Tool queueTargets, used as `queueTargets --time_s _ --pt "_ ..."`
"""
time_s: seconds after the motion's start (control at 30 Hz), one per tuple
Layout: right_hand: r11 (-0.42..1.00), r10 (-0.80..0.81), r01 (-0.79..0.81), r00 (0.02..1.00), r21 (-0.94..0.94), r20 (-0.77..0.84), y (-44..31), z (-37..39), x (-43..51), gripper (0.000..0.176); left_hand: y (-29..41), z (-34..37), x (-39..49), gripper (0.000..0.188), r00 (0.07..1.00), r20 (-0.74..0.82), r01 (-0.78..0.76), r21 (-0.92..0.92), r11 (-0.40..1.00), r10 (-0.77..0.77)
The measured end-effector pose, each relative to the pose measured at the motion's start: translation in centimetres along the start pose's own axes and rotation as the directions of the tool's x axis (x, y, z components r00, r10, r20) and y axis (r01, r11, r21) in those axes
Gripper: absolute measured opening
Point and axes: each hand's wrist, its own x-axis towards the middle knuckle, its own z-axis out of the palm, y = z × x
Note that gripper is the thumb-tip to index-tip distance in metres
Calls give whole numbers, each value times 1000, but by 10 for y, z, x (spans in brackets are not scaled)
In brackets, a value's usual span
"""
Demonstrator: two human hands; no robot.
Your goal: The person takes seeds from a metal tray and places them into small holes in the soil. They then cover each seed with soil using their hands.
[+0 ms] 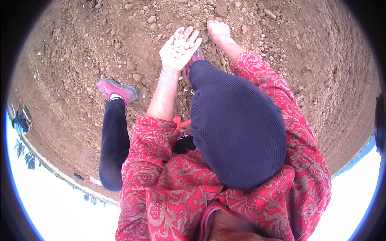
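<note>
My left hand (178,54) is palm up above the soil, fingers spread a little. Several pale pieces (181,46), shaped like garlic cloves, lie heaped in its palm and on the fingers; glare washes out their detail. To its right, my right hand (218,30) is closed in a fist, back upward, low over the cloddy brown soil (169,15). Its fingertips are hidden, so whether it holds anything does not show. Between the two hands, lower down, is a pink shoe (196,58), partly covered by my left hand and a navy ribbed knee (238,126).
My other pink shoe (119,92) is planted on the left. Small white bits (120,66) dot the soil. A red bar or strap (183,123) shows beneath me. Another person (21,120) is far off at the left rim. A dark item (79,176) lies in the distance.
</note>
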Motion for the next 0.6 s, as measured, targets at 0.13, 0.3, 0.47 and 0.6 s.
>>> queueTargets --time_s 0.13,0.3,0.47,0.6 --pt "937 -13 108 962 333 -274 -21 -40 -26 17 8 -8 1 44 997 -75 14 69 998 -9" --pt "779 -395 577 756 245 -522 -48 -79 -46 31 14 -26 9 38 894 328 318 18 948 -306" --pt "793 -440 536 833 289 -335 -39 -91 -42 21 6 -22 9 32 954 -219 244 167 955 -205" --pt "689 -392 497 868 527 -306 -32 -85 -54 10 -7 -19 6 30 938 -170 322 109 940 -302"
